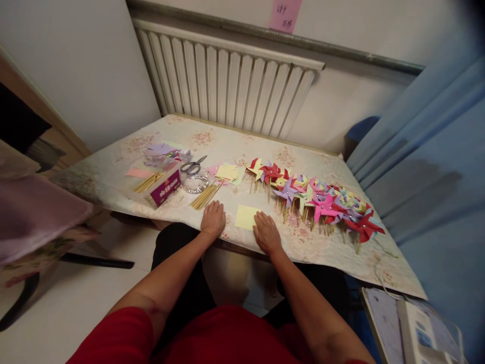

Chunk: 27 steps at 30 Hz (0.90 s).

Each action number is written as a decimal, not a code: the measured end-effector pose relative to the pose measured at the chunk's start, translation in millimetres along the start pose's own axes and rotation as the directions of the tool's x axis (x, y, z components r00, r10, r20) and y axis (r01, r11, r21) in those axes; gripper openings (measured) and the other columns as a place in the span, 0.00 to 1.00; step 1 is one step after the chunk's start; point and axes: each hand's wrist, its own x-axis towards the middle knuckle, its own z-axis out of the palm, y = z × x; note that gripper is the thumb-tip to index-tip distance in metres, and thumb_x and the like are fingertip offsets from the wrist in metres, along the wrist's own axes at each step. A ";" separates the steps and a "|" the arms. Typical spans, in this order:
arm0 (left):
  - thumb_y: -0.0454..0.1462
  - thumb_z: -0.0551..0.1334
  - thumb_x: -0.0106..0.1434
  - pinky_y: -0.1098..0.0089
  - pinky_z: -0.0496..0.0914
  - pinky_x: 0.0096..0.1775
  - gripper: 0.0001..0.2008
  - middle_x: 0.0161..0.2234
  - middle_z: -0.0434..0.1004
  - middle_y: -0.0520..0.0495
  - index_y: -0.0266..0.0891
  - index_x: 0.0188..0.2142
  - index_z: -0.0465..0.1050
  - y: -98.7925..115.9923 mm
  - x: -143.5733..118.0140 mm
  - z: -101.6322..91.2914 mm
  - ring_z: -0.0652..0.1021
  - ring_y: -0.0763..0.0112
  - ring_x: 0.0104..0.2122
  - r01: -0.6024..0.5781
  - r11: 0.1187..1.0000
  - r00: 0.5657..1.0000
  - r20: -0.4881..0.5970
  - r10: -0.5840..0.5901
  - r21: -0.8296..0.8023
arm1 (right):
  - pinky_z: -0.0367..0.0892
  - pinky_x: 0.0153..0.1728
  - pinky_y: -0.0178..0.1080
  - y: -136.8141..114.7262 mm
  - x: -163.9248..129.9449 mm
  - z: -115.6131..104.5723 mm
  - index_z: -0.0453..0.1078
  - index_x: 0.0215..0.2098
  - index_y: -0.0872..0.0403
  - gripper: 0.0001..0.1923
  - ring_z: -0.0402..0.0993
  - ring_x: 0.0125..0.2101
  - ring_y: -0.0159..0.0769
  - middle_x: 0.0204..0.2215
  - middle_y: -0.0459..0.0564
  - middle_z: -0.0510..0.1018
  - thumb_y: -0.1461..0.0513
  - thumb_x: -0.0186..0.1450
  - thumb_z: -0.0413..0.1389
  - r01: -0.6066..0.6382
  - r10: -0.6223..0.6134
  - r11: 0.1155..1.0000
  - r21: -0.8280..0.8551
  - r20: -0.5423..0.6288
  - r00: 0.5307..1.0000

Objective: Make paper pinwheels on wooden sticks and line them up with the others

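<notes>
My left hand (213, 218) rests palm down on the table's front edge, fingers together, holding nothing. Just to its right lies a yellow paper square (245, 217). My right hand (266, 232) lies flat with its fingertips touching that square's right edge. A bundle of wooden sticks (205, 195) lies just beyond my left hand. Scissors (193, 166) and a stack of coloured paper squares (228, 172) sit farther back. A row of finished paper pinwheels (318, 198) runs along the right side of the table.
The table (113, 177) has a floral cloth. A purple box with sticks (161, 186) stands at the left, a clear tape ring (196, 184) beside it. A radiator (227, 81) is behind, a blue curtain (428, 167) at the right.
</notes>
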 end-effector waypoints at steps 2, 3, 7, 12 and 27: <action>0.37 0.50 0.68 0.55 0.52 0.64 0.20 0.61 0.67 0.35 0.33 0.56 0.69 -0.2 0.2 -0.4 0.63 0.54 0.63 0.002 1.000 1.000 0.002 -0.002 -0.004 | 0.49 0.66 0.52 -0.2 0.2 -0.6 0.64 0.62 0.59 0.23 0.55 0.66 0.44 0.64 0.58 0.65 0.62 0.70 0.47 -0.002 0.002 1.000 0.000 0.003 1.000; 0.37 0.51 0.68 0.55 0.53 0.64 0.20 0.61 0.67 0.35 0.34 0.56 0.69 -0.5 0.5 -0.7 0.64 0.54 0.63 0.003 1.000 1.000 0.002 -0.003 -0.009 | 0.49 0.66 0.52 -0.2 0.3 -0.9 0.64 0.62 0.58 0.23 0.55 0.66 0.44 0.64 0.59 0.65 0.62 0.70 0.47 -0.002 0.002 1.000 0.001 0.005 1.000; 0.36 0.52 0.67 0.55 0.58 0.61 0.16 0.57 0.70 0.37 0.37 0.51 0.72 -0.4 4.6 -4.4 0.67 0.54 0.58 0.014 0.999 1.000 -0.007 -0.015 -0.028 | 0.49 0.66 0.51 -0.4 1.0 -1.4 0.64 0.62 0.58 0.23 0.55 0.67 0.44 0.64 0.58 0.65 0.62 0.70 0.48 -0.004 0.004 1.000 -0.004 0.011 1.000; 0.37 0.52 0.67 0.56 0.66 0.51 0.13 0.45 0.74 0.37 0.38 0.41 0.75 14.5 15.1 -10.2 0.72 0.53 0.49 0.056 0.998 0.997 0.060 -0.054 -0.040 | 0.49 0.66 0.51 -0.9 1.2 -1.9 0.64 0.62 0.59 0.23 0.55 0.66 0.44 0.64 0.58 0.65 0.62 0.70 0.48 -0.007 0.007 1.000 -0.007 0.015 1.000; 0.36 0.53 0.64 0.67 0.70 0.36 0.13 0.32 0.82 0.41 0.37 0.37 0.76 41.5 62.3 -5.3 0.81 0.63 0.34 0.243 0.914 0.919 0.380 -0.108 -0.326 | 0.49 0.67 0.51 0.3 2.2 -4.0 0.63 0.62 0.58 0.23 0.54 0.67 0.43 0.64 0.57 0.66 0.62 0.70 0.47 -0.021 0.021 0.999 0.045 0.003 1.000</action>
